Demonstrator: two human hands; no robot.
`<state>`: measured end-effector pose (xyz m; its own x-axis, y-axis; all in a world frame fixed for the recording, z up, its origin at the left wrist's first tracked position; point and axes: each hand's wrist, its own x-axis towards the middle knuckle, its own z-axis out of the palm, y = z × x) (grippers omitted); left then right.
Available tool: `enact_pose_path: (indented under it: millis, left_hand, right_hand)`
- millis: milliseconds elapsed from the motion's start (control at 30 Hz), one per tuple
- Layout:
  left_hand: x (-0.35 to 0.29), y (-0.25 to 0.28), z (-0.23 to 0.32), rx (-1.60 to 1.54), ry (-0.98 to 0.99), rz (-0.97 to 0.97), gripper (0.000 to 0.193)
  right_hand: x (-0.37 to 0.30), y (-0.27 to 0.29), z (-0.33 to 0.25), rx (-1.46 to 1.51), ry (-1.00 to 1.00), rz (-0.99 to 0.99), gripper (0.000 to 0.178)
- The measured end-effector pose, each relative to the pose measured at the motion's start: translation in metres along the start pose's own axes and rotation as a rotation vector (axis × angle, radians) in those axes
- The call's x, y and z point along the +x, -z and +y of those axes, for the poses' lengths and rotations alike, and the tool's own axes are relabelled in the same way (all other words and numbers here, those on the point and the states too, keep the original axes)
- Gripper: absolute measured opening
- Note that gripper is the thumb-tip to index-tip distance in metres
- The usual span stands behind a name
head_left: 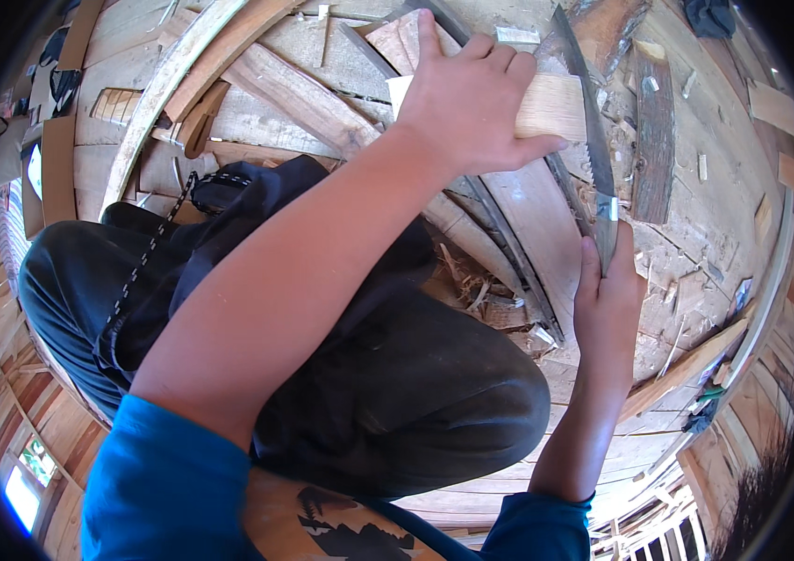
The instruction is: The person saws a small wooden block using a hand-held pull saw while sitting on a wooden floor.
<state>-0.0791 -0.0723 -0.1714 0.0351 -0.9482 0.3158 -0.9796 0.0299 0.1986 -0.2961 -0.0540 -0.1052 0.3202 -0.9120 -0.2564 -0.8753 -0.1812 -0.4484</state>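
Observation:
My left hand [472, 107] lies across a short pale board [551, 105], its fingers over the far side and the thumb along the near side. That board rests crosswise on longer wood pieces beneath it. In my right hand [608, 290] is the handle end of a hand saw [595, 140], the fingers wrapped round it. Its toothed blade points away from me and stands beside the board's right end, the teeth facing left. Whether the teeth bite into the wood, I cannot tell.
Under the board runs a wide plank [532, 220]. A bark-covered piece [652, 131] lies right of the saw. Long curved strips [168, 98] lie at the left. Chips and shavings [476, 280] litter the plank floor [719, 178] near my bent legs [434, 393].

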Motion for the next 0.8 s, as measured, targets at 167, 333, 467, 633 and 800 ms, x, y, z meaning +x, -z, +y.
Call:
enact_pose_path:
  millis: [167,333,467,633,800]
  left_hand:
    - [0.025,0.043,0.013,-0.076,0.150,-0.406,0.083]
    - [0.023,0.037,0.015,-0.054,0.144,-0.408,0.084]
    - [0.004,-0.009,-0.004,0.004,0.048,-0.072,0.071]
    - [0.006,0.002,0.005,-0.015,0.077,-0.201,0.073]
    - [-0.007,0.003,-0.007,-0.140,0.062,-0.070,0.075]
  right_hand:
    - [-0.020,0.016,0.000,-0.022,-0.125,-0.027,0.021]
    - [-0.098,0.034,0.039,-0.043,-0.088,-0.010,0.021]
    - [-0.092,0.033,0.044,-0.065,-0.190,-0.065,0.021]
    - [-0.089,0.057,0.028,-0.072,-0.287,0.056,0.020]
    - [-0.128,0.066,0.034,0.113,-0.389,0.156,0.016]
